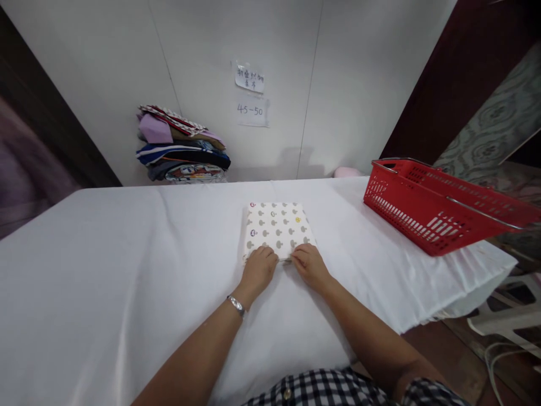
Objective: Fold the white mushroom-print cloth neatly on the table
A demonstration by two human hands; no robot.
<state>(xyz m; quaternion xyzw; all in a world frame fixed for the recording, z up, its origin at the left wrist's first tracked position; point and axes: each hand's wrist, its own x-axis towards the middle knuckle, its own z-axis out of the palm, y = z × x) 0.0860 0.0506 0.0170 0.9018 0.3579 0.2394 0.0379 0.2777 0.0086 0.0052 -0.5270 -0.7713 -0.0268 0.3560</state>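
A folded cream cloth (276, 226) printed with small grey shapes lies flat in the middle of the white-covered table (127, 254). My left hand (258, 268) rests on its near edge, fingers curled over the hem; a silver bracelet sits on that wrist. My right hand (309, 264) is beside it on the same near edge, fingers bent and pinching the cloth. The two hands almost touch each other.
A red plastic basket (439, 208) with metal handles stands at the table's right edge. A stack of folded clothes (181, 145) sits against the white wall at the back left. Two paper notes (250, 93) are stuck on the wall. White plastic stools stand lower right.
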